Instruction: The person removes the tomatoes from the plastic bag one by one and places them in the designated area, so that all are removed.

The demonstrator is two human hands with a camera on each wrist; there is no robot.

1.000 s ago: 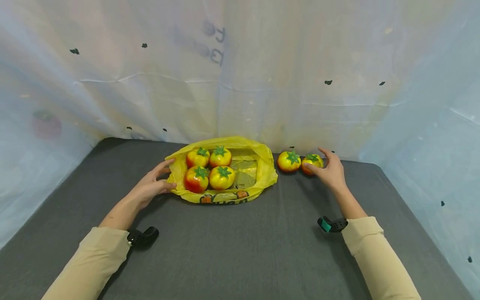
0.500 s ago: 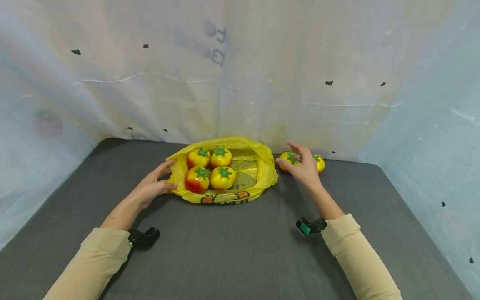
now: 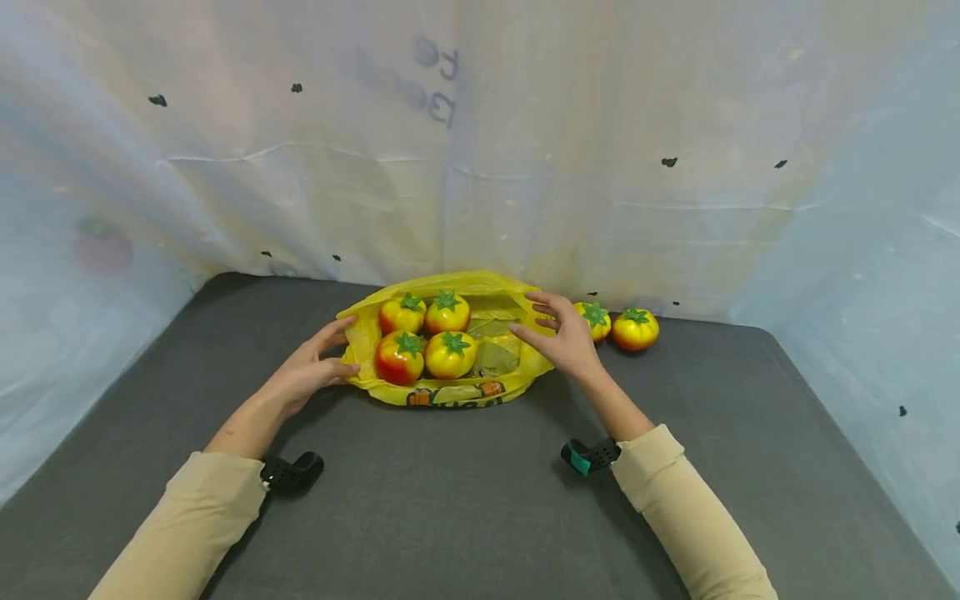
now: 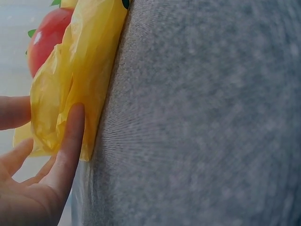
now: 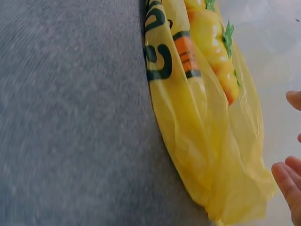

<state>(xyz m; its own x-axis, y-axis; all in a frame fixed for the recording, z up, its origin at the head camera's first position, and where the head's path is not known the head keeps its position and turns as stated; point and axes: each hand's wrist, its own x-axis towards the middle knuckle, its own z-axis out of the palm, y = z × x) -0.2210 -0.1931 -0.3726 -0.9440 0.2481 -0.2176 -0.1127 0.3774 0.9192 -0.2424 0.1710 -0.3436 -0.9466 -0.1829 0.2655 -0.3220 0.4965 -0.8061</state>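
Observation:
A yellow plastic bag (image 3: 480, 283) lies with its mouth open on the dark table, holding several glossy yellow-and-red tomatoes (image 3: 450, 356) with green star-shaped tops. At its left edge my left hand (image 3: 307, 368) touches the plastic, fingers spread; the left wrist view shows the fingers (image 4: 70, 141) straight against the bag's side. Above the bag's right end is my right hand (image 3: 567, 336), its fingers extended and holding nothing. In the right wrist view the fingertips (image 5: 284, 176) appear beside the plastic, apart from the tomatoes. Two more tomatoes (image 3: 635, 330) sit right of the bag, one partly behind my right hand.
A pale plastic sheet (image 3: 525, 167) hangs close behind the table and along both sides. The grey table (image 3: 442, 500) stretches in front of the bag. Black straps (image 3: 592, 457) are worn on both wrists.
My right hand has moved left, from the outer loose tomato past the inner one to the bag's right end. Both loose tomatoes stay on the table. My left hand stays at the bag's edge.

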